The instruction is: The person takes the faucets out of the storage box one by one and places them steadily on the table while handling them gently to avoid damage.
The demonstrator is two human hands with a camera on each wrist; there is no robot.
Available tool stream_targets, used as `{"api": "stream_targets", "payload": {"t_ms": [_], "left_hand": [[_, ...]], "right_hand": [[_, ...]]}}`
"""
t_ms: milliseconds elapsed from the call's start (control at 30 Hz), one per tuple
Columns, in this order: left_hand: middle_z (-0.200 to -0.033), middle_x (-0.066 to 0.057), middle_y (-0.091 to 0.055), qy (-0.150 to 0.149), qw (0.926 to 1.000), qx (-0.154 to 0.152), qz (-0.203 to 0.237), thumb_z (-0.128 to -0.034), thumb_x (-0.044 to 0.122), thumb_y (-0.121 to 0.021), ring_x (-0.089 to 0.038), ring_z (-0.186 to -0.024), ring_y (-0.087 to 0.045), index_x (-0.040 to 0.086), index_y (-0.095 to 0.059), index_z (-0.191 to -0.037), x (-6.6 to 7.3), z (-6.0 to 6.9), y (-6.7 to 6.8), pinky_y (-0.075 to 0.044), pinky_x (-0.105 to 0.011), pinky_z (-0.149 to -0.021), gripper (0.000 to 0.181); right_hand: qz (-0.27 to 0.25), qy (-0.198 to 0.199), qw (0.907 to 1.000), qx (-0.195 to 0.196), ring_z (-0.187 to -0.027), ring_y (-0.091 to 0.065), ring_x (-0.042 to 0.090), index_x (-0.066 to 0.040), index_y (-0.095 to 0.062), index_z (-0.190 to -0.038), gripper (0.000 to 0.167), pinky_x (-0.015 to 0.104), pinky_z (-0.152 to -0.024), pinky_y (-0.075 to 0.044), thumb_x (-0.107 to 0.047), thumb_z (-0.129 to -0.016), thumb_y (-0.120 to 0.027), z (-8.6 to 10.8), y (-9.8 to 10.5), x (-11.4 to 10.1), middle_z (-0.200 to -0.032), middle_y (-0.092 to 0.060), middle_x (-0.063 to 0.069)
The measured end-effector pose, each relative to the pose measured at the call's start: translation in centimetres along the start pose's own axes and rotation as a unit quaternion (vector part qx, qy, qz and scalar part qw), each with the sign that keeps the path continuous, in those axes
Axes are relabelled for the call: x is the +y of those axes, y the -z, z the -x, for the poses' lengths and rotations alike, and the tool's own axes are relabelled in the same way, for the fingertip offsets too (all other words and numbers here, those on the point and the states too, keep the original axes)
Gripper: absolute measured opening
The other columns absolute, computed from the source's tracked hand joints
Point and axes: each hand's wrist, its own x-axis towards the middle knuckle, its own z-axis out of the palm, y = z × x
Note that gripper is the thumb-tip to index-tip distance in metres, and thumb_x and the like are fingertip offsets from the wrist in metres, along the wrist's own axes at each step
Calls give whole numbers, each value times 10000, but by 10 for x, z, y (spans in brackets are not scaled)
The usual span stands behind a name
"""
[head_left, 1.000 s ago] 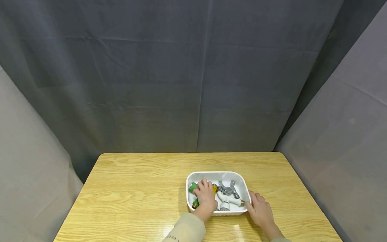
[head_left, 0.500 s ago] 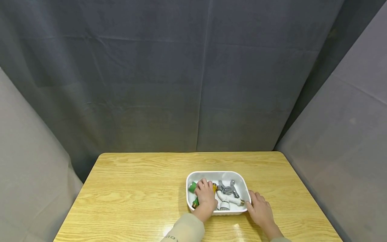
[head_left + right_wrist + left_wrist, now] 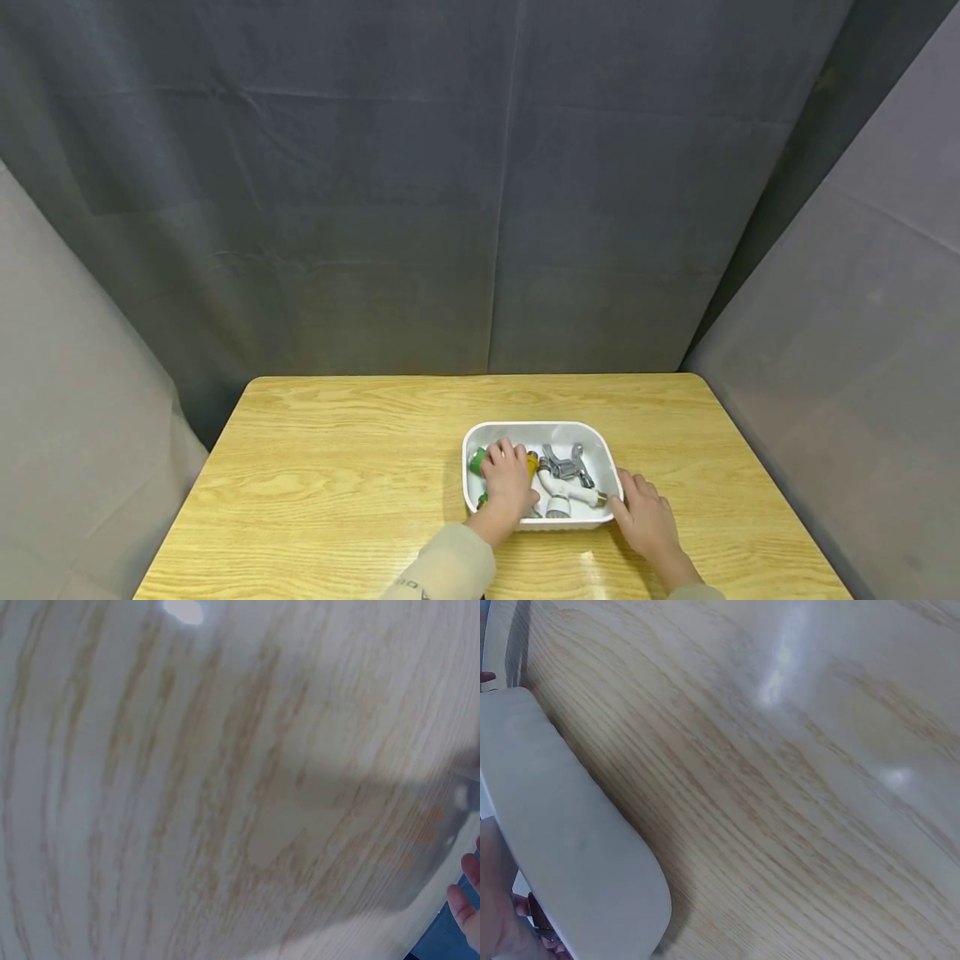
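One white tray [image 3: 570, 524] | around left fingers [image 3: 507, 451] | beside right fingers [image 3: 642, 487]

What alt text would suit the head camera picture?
A person's left hand is inside a white tub of taps, and the right hand rests at the tub's right end. The tub stands on a wood-grain table, with dark cloth behind.

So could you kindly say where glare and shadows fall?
Head: glare streak on the yellow wood-grain table, in front of the white plastic-looking rectangular tub; left wrist: pale reflections, shadow beside the tub; right wrist: bright spot at top, shadow lower right.
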Motion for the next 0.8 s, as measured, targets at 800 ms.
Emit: {"api": "stream_targets", "payload": {"t_ms": [800], "left_hand": [[-1050,-97,-388,-1132,9829,666,1290,-663,588,-657,-239,-900,-393,150,-459,-1074,-47,-13,9,-430,-325,-702,632]], "right_hand": [[11,-60,10000,-51,-974,-527,341,-135,-449,-1262,407,521,-715,-424,-282,-882,-434,0,-3,2,-1045,-539,132]]}}
